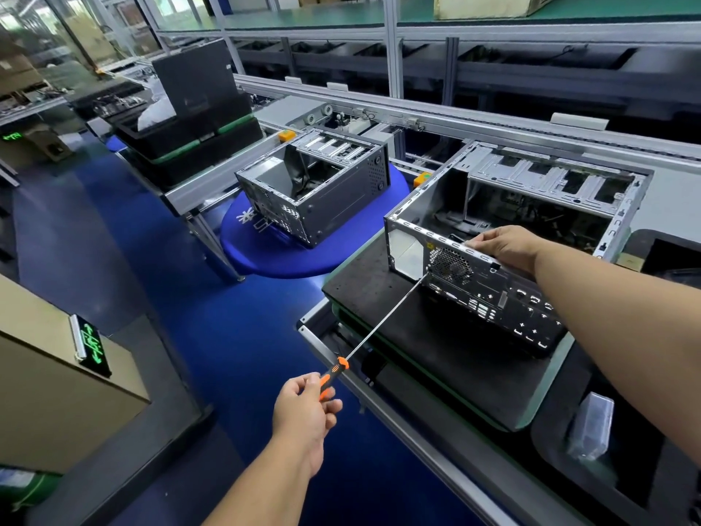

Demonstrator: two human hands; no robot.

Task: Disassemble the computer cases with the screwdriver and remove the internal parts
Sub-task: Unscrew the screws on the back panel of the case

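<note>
An open grey computer case (531, 206) lies on its side on a black pallet (383, 282), its rear panel with fan grille and ports facing me. My left hand (305, 410) grips the orange-and-black handle of a long screwdriver (379, 322). The shaft's tip touches the rear panel just left of the fan grille. My right hand (506, 246) holds the top edge of the rear panel, fingers curled over the rim. A second open case (315, 184) sits farther off on a round blue table (273, 256).
Stacked black trays (189, 134) stand at the back left beyond the second case. A conveyor rail (455, 123) runs behind both cases. A clear plastic packet (591, 427) lies in a black tray at the right. A cardboard box (57, 392) stands low on the left beside the blue floor.
</note>
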